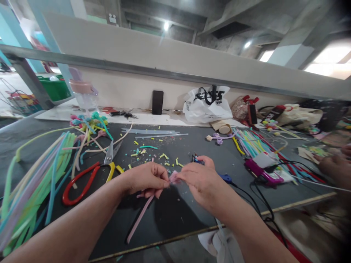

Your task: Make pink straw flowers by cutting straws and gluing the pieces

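My left hand is closed in a pinch on a pale pink fuzzy craft stem, whose free end hangs toward the table's front edge. Between both hands sits a small bunched pink piece; the thumb and fingers of my right hand pinch it from the right. Partly hidden behind my right hand is a blue tool with a black cord; whether the hand touches it I cannot tell. To the left lie scissors with one red and one yellow handle, blades pointing away.
Bundles of coloured fuzzy stems lie left and right. Clear sticks and yellow scraps lie ahead. A purple device with cords is at right. A phone and white bag stand behind. Another person's hand shows far right.
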### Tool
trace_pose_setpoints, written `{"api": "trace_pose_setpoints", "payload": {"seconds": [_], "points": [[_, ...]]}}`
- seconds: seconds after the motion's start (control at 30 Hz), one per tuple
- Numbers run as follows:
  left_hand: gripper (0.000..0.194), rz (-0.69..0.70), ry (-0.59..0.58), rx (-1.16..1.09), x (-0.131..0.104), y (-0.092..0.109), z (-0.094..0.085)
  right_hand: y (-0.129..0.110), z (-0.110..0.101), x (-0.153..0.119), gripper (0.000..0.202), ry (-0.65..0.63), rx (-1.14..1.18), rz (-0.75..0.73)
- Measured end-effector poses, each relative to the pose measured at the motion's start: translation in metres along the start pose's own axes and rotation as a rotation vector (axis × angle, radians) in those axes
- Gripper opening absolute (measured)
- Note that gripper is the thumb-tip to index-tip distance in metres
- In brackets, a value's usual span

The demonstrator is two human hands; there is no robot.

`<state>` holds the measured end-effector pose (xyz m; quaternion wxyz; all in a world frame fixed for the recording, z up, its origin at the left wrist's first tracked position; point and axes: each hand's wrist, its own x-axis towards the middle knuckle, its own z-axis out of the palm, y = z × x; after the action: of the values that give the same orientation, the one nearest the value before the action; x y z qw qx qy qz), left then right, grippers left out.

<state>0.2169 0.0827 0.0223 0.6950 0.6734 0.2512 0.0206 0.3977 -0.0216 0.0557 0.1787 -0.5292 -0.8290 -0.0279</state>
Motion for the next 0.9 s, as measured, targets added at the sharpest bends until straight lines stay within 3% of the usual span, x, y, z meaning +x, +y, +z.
{"api": "trace_pose_setpoints", "payload": {"seconds": [0.17, 0.27, 0.33, 0.43, 0.53, 0.63, 0.9], "points": [[0.021, 0.039, -0.006, -0.152, -0.001, 0.000, -0.002, 0.001, -0.009, 0.002, 0.028, 0.135, 0.073, 0.044], [0.020, 0.073, -0.007, -0.248, -0.001, 0.000, -0.003, 0.002, -0.008, 0.005, 0.019, 0.312, 0.180, 0.231], [0.019, 0.136, -0.003, -0.328, -0.001, 0.000, -0.003, 0.001, -0.005, 0.007, 0.022, 0.375, 0.369, 0.426], [0.018, 0.235, 0.014, -0.434, -0.001, 0.001, -0.002, -0.004, 0.000, 0.009, 0.038, 0.324, 0.865, 0.622], [0.018, 0.270, 0.027, -0.473, -0.001, 0.003, 0.001, -0.016, 0.004, 0.012, 0.041, 0.180, 1.333, 0.559], [0.021, 0.259, 0.025, -0.448, -0.001, 0.005, 0.004, -0.028, 0.006, 0.015, 0.029, 0.108, 1.565, 0.448], [0.020, 0.232, -0.006, -0.418, -0.002, 0.006, 0.007, -0.032, 0.013, 0.019, 0.008, 0.214, 1.573, 0.491]]}}
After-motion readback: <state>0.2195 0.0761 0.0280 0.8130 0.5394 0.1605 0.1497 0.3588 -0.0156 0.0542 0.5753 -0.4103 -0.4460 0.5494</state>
